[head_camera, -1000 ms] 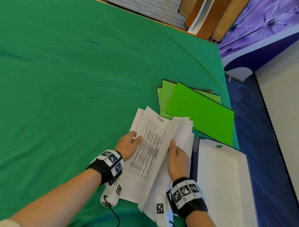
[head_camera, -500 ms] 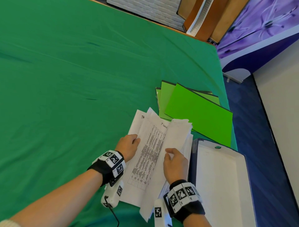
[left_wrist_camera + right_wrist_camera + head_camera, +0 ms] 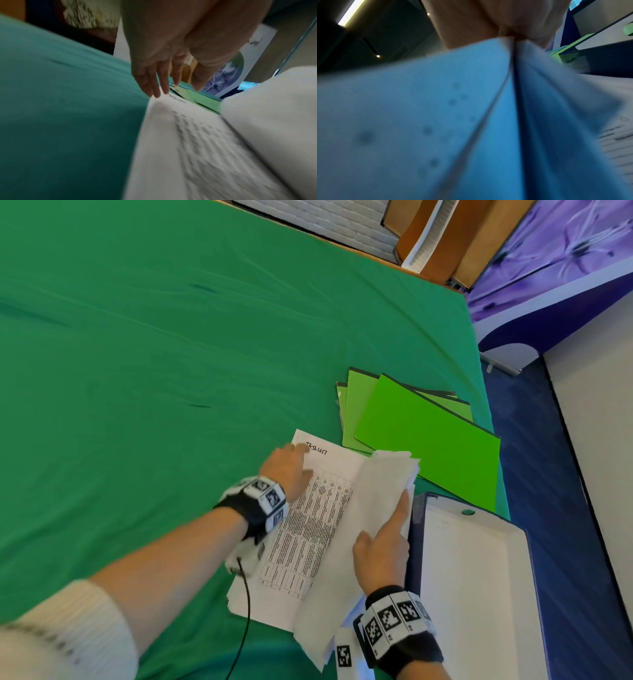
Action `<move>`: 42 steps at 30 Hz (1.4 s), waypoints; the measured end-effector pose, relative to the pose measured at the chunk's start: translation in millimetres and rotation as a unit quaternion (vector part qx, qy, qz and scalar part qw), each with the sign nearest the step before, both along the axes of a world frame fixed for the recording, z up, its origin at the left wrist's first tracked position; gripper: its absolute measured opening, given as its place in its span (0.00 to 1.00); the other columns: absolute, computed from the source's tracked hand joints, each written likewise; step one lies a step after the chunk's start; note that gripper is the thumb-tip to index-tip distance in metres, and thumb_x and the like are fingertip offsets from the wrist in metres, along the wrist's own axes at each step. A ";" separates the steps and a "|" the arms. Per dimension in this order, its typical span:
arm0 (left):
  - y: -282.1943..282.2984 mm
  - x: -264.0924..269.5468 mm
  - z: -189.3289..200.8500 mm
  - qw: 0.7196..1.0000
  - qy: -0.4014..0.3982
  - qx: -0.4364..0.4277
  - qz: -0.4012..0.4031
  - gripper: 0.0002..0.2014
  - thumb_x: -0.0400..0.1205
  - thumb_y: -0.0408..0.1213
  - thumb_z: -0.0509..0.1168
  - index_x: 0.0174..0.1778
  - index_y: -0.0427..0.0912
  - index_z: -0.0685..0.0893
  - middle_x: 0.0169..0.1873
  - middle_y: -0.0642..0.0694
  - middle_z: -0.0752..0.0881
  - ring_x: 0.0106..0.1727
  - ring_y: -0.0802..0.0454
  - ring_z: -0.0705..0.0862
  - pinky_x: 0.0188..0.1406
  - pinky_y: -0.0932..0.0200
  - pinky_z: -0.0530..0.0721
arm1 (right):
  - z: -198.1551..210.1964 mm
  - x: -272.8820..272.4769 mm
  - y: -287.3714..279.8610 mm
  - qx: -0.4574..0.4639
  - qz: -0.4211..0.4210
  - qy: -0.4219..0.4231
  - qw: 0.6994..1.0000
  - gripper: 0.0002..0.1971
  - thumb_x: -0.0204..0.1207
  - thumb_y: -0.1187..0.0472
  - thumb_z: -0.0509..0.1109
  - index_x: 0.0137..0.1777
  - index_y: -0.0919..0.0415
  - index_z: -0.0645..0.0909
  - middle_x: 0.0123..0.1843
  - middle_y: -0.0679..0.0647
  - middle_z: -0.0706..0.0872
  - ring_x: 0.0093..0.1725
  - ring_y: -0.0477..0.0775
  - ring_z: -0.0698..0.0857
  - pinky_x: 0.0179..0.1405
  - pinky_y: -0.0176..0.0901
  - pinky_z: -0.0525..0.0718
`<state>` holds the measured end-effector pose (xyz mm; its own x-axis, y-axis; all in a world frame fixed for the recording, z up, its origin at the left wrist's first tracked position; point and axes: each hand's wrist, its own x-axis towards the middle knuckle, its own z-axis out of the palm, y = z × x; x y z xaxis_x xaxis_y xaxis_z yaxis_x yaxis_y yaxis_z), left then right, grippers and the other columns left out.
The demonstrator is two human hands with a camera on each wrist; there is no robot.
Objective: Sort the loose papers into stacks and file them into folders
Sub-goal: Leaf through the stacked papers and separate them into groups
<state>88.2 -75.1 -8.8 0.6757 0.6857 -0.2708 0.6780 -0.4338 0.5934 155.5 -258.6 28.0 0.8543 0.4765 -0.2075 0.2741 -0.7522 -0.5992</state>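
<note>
A person's left hand (image 3: 289, 470) lies flat, fingers released, on a printed sheet (image 3: 308, 518) on the green worktop (image 3: 171, 354), while the right hand (image 3: 383, 553) grasps lifted papers (image 3: 373, 508) beside green folders (image 3: 424, 436). Pinning the lower stack should keep pages from sliding.

Green cloth (image 3: 171, 371) lies open left; folders (image 3: 428, 446), seemingly box (image 3: 479, 577) block right.

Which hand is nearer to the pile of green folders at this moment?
Right. The right hand holds lifted sheets whose top edge reaches the green folders, its fingertip close below them. The left hand rests on the printed sheet's far left corner, farther from the folders.
</note>
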 end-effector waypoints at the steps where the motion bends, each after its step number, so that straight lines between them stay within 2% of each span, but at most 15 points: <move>1: 14.9 5.1 -1.7 0.999 0.020 0.032 -0.008 0.24 0.84 0.41 0.65 0.77 0.44 0.70 0.72 0.44 0.76 0.71 0.44 0.77 0.71 0.48 0.77 | 0.5 -0.6 -0.9 0.010 0.008 -0.011 1.000 0.48 0.77 0.69 0.66 0.84 0.45 0.34 0.42 0.51 0.78 0.40 0.55 0.80 0.45 0.42 0.76; 4: 48.7 20.7 -1.2 0.992 0.076 0.068 -0.075 0.21 0.84 0.35 0.65 0.75 0.42 0.74 0.69 0.43 0.77 0.68 0.42 0.78 0.70 0.45 0.78 | -6.4 -1.5 -2.0 0.002 0.053 -0.054 0.997 0.48 0.77 0.70 0.64 0.83 0.36 0.37 0.44 0.52 0.80 0.40 0.53 0.80 0.43 0.42 0.76; 6: 58.3 29.6 0.2 0.984 0.112 0.088 -0.105 0.16 0.84 0.37 0.65 0.68 0.41 0.81 0.64 0.42 0.79 0.64 0.42 0.80 0.67 0.46 0.79 | -12.6 0.1 -0.8 -0.025 0.079 -0.061 0.995 0.35 0.78 0.69 0.63 0.81 0.44 0.60 0.49 0.55 0.80 0.47 0.56 0.82 0.48 0.43 0.78; 9: 62.6 36.9 -0.1 0.983 0.103 0.114 -0.097 0.12 0.82 0.39 0.68 0.61 0.42 0.83 0.59 0.45 0.79 0.60 0.43 0.81 0.63 0.46 0.80 | -19.0 2.8 -0.5 -0.050 0.082 -0.070 0.993 0.13 0.79 0.69 0.63 0.58 0.58 0.84 0.53 0.58 0.79 0.55 0.60 0.82 0.54 0.43 0.78; 13: 65.7 38.0 -0.6 0.988 0.027 0.129 -0.081 0.06 0.83 0.29 0.64 0.53 0.42 0.84 0.52 0.45 0.84 0.53 0.45 0.82 0.54 0.52 0.82 | -20.0 6.9 -0.9 -0.047 0.077 -0.061 0.994 0.12 0.80 0.68 0.63 0.55 0.58 0.86 0.51 0.54 0.78 0.54 0.57 0.82 0.54 0.39 0.76; 16: 71.9 36.0 3.9 0.989 0.036 0.106 -0.092 0.06 0.85 0.33 0.65 0.55 0.38 0.84 0.51 0.43 0.85 0.53 0.43 0.83 0.56 0.51 0.83 | -18.3 8.1 -0.3 -0.047 0.081 -0.061 0.994 0.12 0.80 0.67 0.63 0.55 0.57 0.86 0.52 0.54 0.79 0.55 0.57 0.82 0.54 0.38 0.76; 18: 75.4 35.2 4.3 0.985 0.032 0.123 -0.120 0.08 0.86 0.39 0.63 0.52 0.39 0.84 0.48 0.44 0.84 0.51 0.44 0.83 0.49 0.52 0.80 | -18.1 7.8 -0.1 -0.048 0.084 -0.065 0.993 0.12 0.80 0.67 0.63 0.55 0.57 0.87 0.52 0.54 0.79 0.55 0.56 0.82 0.54 0.37 0.76; 21: 73.3 32.8 4.9 0.962 0.015 0.208 -0.174 0.12 0.89 0.45 0.55 0.52 0.43 0.81 0.44 0.49 0.80 0.43 0.51 0.78 0.41 0.58 0.71 | -18.3 7.0 1.4 -0.046 0.085 -0.065 0.993 0.12 0.79 0.67 0.63 0.54 0.57 0.87 0.51 0.54 0.81 0.54 0.57 0.83 0.55 0.38 0.77; 25: 64.1 33.8 11.1 0.923 -0.025 0.319 -0.214 0.11 0.90 0.43 0.55 0.58 0.44 0.80 0.50 0.48 0.79 0.45 0.55 0.70 0.46 0.60 0.67 | -19.1 4.7 5.2 -0.040 0.076 -0.057 0.995 0.13 0.78 0.68 0.63 0.54 0.57 0.88 0.52 0.56 0.83 0.54 0.57 0.84 0.55 0.38 0.77; 27: 56.7 36.9 16.1 0.927 -0.036 0.315 -0.203 0.14 0.90 0.45 0.53 0.58 0.41 0.78 0.50 0.47 0.78 0.43 0.55 0.70 0.44 0.61 0.68 | -19.0 4.4 5.5 -0.036 0.075 -0.063 0.995 0.13 0.78 0.68 0.63 0.55 0.58 0.88 0.53 0.57 0.84 0.55 0.58 0.84 0.56 0.39 0.77; 31: 38.2 32.0 26.6 0.974 -0.033 0.190 -0.118 0.17 0.90 0.51 0.46 0.48 0.42 0.72 0.35 0.49 0.75 0.32 0.51 0.73 0.33 0.58 0.71 | -19.7 8.0 0.7 -0.041 0.080 -0.050 0.995 0.14 0.79 0.69 0.62 0.56 0.59 0.87 0.55 0.59 0.83 0.56 0.59 0.83 0.56 0.40 0.77; 34: 20.4 13.3 26.0 0.996 -0.067 -0.052 -0.007 0.28 0.87 0.61 0.45 0.47 0.39 0.77 0.32 0.48 0.81 0.29 0.48 0.80 0.36 0.53 0.81 | -21.2 13.2 -2.2 -0.020 0.081 -0.034 0.996 0.14 0.78 0.69 0.62 0.55 0.59 0.88 0.53 0.59 0.85 0.55 0.58 0.83 0.56 0.40 0.77; 37: -6.8 -15.0 23.4 0.944 -0.098 -0.308 0.067 0.35 0.84 0.67 0.43 0.57 0.42 0.82 0.47 0.45 0.89 0.36 0.46 0.89 0.37 0.54 0.89 | -24.1 13.4 -3.0 -0.015 0.074 -0.027 0.997 0.14 0.78 0.69 0.62 0.55 0.59 0.88 0.53 0.59 0.85 0.55 0.59 0.83 0.57 0.43 0.78; 39: -26.6 -34.8 18.8 0.932 -0.084 -0.350 0.051 0.31 0.86 0.63 0.44 0.64 0.43 0.82 0.55 0.44 0.86 0.43 0.46 0.89 0.37 0.57 0.89 | -22.6 10.1 -3.4 -0.002 0.067 -0.020 0.998 0.14 0.80 0.66 0.61 0.54 0.58 0.88 0.53 0.59 0.85 0.55 0.59 0.83 0.56 0.44 0.78; 42: -55.1 -52.0 2.3 0.919 -0.080 -0.385 0.020 0.23 0.89 0.54 0.50 0.75 0.47 0.75 0.61 0.44 0.82 0.39 0.50 0.86 0.34 0.57 0.89 | -16.3 1.7 0.3 0.027 0.044 0.010 0.999 0.18 0.84 0.50 0.57 0.39 0.54 0.84 0.44 0.57 0.85 0.48 0.60 0.81 0.47 0.45 0.74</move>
<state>36.2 -130.2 -6.4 0.7272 0.3575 -0.5860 0.5617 0.1809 0.8074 157.2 -258.2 11.6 0.8041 0.5610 -0.1967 0.3249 -0.6919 -0.6448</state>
